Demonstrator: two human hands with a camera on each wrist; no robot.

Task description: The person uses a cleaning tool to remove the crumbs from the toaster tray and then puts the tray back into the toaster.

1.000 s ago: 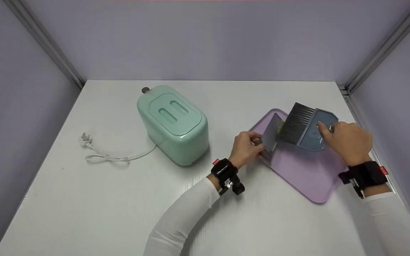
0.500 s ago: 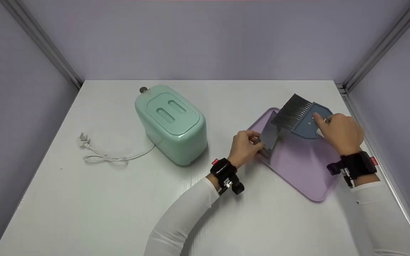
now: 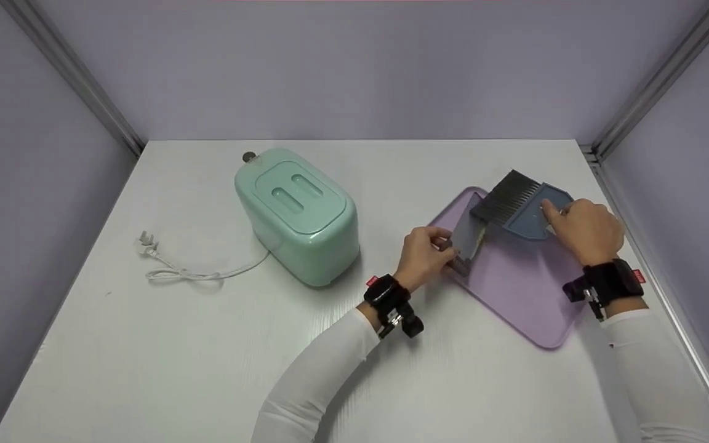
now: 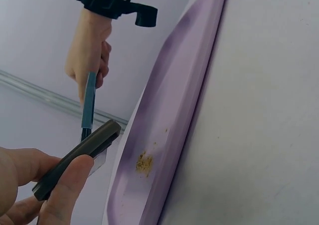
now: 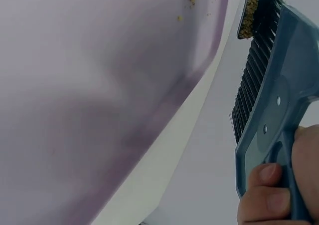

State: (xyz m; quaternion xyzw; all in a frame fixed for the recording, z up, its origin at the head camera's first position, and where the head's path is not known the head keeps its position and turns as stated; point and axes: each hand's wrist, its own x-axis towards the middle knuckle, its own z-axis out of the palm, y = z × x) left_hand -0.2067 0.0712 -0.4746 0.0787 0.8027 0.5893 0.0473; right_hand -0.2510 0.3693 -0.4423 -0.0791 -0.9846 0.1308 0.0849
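My left hand (image 3: 422, 257) grips the dark edge of a flat grey metal crumb tray (image 3: 465, 237), tilted on its side above the left part of a purple tray (image 3: 530, 295). In my right hand (image 3: 589, 232) is a blue brush (image 3: 530, 216) with black bristles, which reach the crumb tray's surface. Yellow-brown crumbs (image 5: 249, 15) cling along the crumb tray's rim in the right wrist view. A small heap of fallen crumbs (image 4: 144, 164) lies on the purple tray in the left wrist view. The brush handle is partly hidden by my fingers.
A mint-green toaster (image 3: 305, 215) with a lid on top stands left of the purple tray. Its white cord (image 3: 197, 275) and plug (image 3: 146, 242) lie on the white table (image 3: 194, 369). Walls enclose the back and both sides.
My right hand has moved the brush left and up, then slightly down, across the crumb tray. My left hand and the crumb tray have stayed nearly in place.
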